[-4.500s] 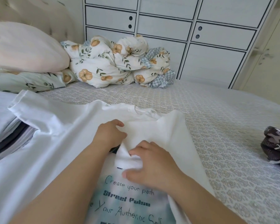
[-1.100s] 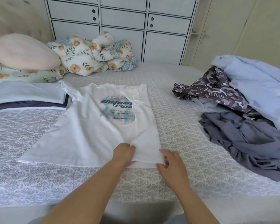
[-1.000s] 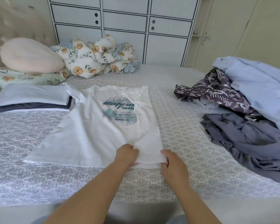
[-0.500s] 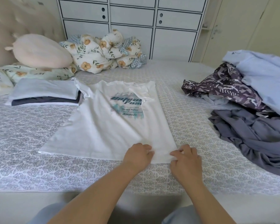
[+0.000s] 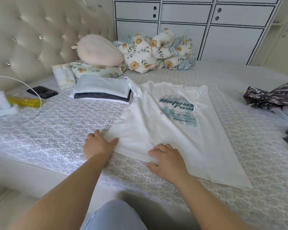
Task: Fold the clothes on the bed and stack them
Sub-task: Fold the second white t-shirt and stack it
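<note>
Hands (image 5: pixel 133 150) grip white T-shirt (image 5: pixel 165 130) hem on bed (image 5: pixel 56 123).

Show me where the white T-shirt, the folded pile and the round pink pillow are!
white T-shirt (image 5: pixel 158 130), head view, on its plain front.
folded pile (image 5: pixel 101 85), head view, on the top pale blue piece.
round pink pillow (image 5: pixel 98 50), head view, on its middle.
</note>
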